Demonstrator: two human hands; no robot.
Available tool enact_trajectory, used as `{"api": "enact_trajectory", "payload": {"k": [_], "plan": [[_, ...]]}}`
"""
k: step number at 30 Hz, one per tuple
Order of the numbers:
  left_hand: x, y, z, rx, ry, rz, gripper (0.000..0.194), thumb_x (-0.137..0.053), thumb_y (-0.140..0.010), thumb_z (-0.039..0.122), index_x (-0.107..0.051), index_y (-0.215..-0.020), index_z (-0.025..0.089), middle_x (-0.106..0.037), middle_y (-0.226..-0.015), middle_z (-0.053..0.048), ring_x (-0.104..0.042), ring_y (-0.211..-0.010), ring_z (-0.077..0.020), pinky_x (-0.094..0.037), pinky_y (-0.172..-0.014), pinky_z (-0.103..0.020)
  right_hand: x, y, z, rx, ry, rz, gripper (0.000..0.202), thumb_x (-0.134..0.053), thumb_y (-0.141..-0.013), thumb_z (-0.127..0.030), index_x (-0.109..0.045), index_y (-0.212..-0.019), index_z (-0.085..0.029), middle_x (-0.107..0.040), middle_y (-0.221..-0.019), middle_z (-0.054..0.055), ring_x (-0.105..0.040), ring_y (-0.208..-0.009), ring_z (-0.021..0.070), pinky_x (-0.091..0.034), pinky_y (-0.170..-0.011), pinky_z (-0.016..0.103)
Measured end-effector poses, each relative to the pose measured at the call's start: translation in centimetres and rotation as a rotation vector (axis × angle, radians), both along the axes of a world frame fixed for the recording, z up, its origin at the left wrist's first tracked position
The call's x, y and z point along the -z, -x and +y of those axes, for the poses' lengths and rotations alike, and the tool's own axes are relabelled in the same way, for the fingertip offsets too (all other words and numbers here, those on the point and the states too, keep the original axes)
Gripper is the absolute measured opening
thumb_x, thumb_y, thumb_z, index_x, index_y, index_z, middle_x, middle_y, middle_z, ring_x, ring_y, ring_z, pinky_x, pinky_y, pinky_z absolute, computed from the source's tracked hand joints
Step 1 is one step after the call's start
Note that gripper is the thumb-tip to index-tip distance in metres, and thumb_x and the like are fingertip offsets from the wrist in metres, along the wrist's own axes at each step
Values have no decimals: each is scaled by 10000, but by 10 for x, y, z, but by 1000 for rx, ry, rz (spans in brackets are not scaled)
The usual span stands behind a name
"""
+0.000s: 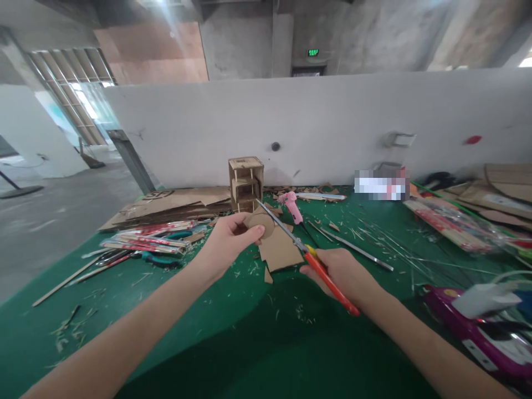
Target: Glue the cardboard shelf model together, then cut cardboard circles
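Between thumb and fingers, my left hand (pixel 233 238) pinches a round cardboard disc (pixel 262 221). My right hand (pixel 338 271) is closed around the red and yellow handles of a pair of scissors (pixel 286 231). The long blades point up and left, and their tips lie close to the disc's upper edge; whether they touch it I cannot tell. Below and behind the disc, a cut piece of cardboard (pixel 282 249) lies on the green table. A small cardboard shelf box (pixel 246 180) with several tiers stands upright just beyond my left hand.
A pink glue gun (pixel 293 209) and a metal rod (pixel 361 249) lie beyond my right hand. Packaged sticks (pixel 145 238) and teal-handled pliers (pixel 160 259) are at left. A purple power strip (pixel 461 327) sits at right. Flat cardboard (pixel 183 202) lies along the white partition (pixel 324 122).
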State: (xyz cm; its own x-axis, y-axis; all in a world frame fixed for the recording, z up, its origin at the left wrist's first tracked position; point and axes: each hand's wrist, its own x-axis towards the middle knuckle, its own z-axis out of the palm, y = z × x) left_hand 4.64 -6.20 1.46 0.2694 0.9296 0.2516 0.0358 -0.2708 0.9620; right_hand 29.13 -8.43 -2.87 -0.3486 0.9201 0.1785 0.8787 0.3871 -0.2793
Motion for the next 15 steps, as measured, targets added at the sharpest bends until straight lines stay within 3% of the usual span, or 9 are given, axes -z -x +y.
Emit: {"api": "enact_trajectory", "payload": {"k": [5, 10, 15], "plan": [[-4, -1, -4, -8, -20, 178, 198, -651, -802, 358, -656, -833, 163, -622, -760, -21, -554, -698, -135, -445, -626, -251, -1, 7, -2, -25, 145, 326, 358, -507, -860, -516, -585, -737, -189, -639, -651, 50, -565, -567, 175, -397, -511, 278], [-4, -12, -19, 139, -139, 476, 113, -610, -745, 251, -629, -673, 166, -506, -596, 18, -434, -551, -106, -349, -497, -233, -9, 24, -12, -21, 449, 692, 373, -629, -768, -501, -646, -890, -150, -700, -794, 75, -632, -655, 190, -463, -493, 260], [5, -20, -25, 231, -113, 449, 139, -623, -706, 237, -711, -790, 171, -578, -610, 6, -468, -550, -118, -369, -475, -230, -10, 33, -18, -71, 503, 865, 345, -717, -703, -425, -639, -875, -137, -687, -839, 78, -639, -720, 200, -542, -657, 315]]}}
